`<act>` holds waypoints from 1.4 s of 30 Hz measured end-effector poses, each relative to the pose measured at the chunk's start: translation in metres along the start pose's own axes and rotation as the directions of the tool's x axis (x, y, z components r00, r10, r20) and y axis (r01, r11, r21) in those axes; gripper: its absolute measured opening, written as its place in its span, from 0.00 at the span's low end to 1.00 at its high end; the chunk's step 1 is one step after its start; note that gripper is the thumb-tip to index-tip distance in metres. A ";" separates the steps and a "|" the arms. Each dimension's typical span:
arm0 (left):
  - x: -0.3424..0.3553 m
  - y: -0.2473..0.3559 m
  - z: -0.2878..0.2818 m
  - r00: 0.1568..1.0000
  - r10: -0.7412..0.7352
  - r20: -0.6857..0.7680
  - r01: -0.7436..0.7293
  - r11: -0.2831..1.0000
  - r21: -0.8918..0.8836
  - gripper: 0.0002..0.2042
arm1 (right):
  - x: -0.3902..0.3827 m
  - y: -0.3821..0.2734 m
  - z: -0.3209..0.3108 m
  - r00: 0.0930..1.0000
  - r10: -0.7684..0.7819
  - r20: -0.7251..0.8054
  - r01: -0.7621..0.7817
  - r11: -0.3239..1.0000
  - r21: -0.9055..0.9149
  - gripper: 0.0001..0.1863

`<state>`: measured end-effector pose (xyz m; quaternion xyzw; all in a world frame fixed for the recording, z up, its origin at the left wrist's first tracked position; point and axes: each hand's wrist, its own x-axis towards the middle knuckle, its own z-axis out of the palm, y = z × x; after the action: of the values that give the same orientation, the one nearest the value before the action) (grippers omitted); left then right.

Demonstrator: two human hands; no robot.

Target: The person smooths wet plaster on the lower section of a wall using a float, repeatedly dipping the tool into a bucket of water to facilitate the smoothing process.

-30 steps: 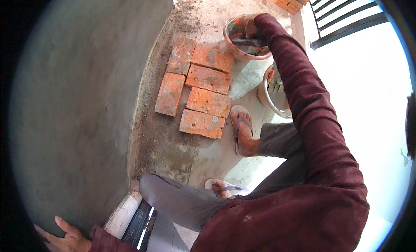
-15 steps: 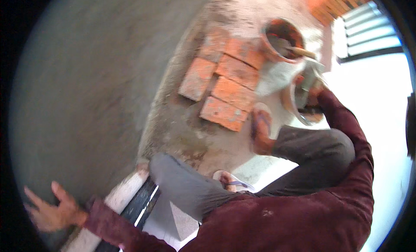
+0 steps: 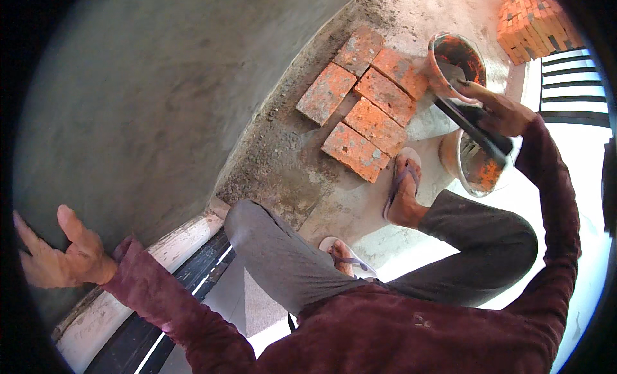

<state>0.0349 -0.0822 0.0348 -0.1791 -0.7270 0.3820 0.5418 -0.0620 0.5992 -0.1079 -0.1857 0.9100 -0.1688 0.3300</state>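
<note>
My left hand [image 3: 64, 255] has its fingers spread against or just beside the grey plastered wall [image 3: 141, 104] at the left, holding nothing. My right hand [image 3: 498, 110] grips a long, dark, flat tool [image 3: 469, 130], slightly blurred, held slanting above and between two buckets. The upper bucket [image 3: 443, 78] is stained orange inside, with a grey shape in it, partly hidden by my fingers. The lower bucket [image 3: 453, 162], also with orange stains, is partly covered by the tool. Several orange bricks [image 3: 324, 94] lie flat on the floor left of the buckets.
A brick stack [image 3: 536, 24] stands at the top right beside a black barred railing [image 3: 572, 85]. My feet [image 3: 405, 187] in flip-flops rest on the concrete floor [image 3: 289, 207]. A white-painted ledge [image 3: 183, 239] with a dark metal strip runs along the lower left.
My right hand left the upper bucket for the lower one and has now risen with the dark tool. My left hand is higher in view. The view has turned, shifting bricks and buckets rightward.
</note>
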 end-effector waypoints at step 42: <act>0.023 0.060 -0.014 0.926 -0.261 0.273 0.231 0.963 0.136 0.36 | 0.306 -0.270 0.213 0.362 0.410 -0.837 0.678 0.500 0.539 0.31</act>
<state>0.0303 -0.0225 0.0064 -0.0010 -0.7945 0.3696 0.4818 -0.0779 0.1867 -0.3110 0.0403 0.6866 -0.6941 -0.2125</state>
